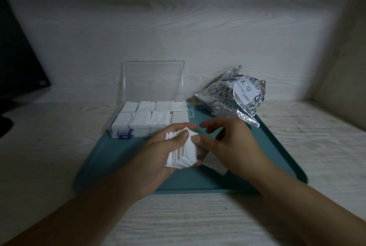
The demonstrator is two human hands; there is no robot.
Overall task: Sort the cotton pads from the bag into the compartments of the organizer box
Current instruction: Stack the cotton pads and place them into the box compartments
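cotton pads (181,153) are held as a thick white stack in the left hand (166,154), just below the middle of the frame, with the thumb laid over the top sheet and the fingers curled under the pile. the right hand (227,143) is set against the stack's right edge, its thumb and forefinger pinched on the corner of the uppermost pads while the other fingers are spread loosely above. both hands are held over a teal tray (122,156) that fills the lower centre.

the organizer box (150,121) is seen at centre left on the tray's far edge, its clear lid (153,81) stood upright behind it. two rows of compartments are visible, and all of them appear already filled with white pads; whether any room remains cannot be told from here. the bag (233,97), crinkled and silvery with printing, is slumped at centre right on the tray's far corner, well apart from the hands. a dark screen edge (17,63) is caught at the upper left.

the pads are judged to be very light, soft and easily compressed, with little stiffness and a tendency to fan or slide apart, as is hinted by the stepped edges of the stack. a small batch is best taken by its opposite edges, squeezed gently so that it stays squared, and lowered flat into a compartment rather than dropped.
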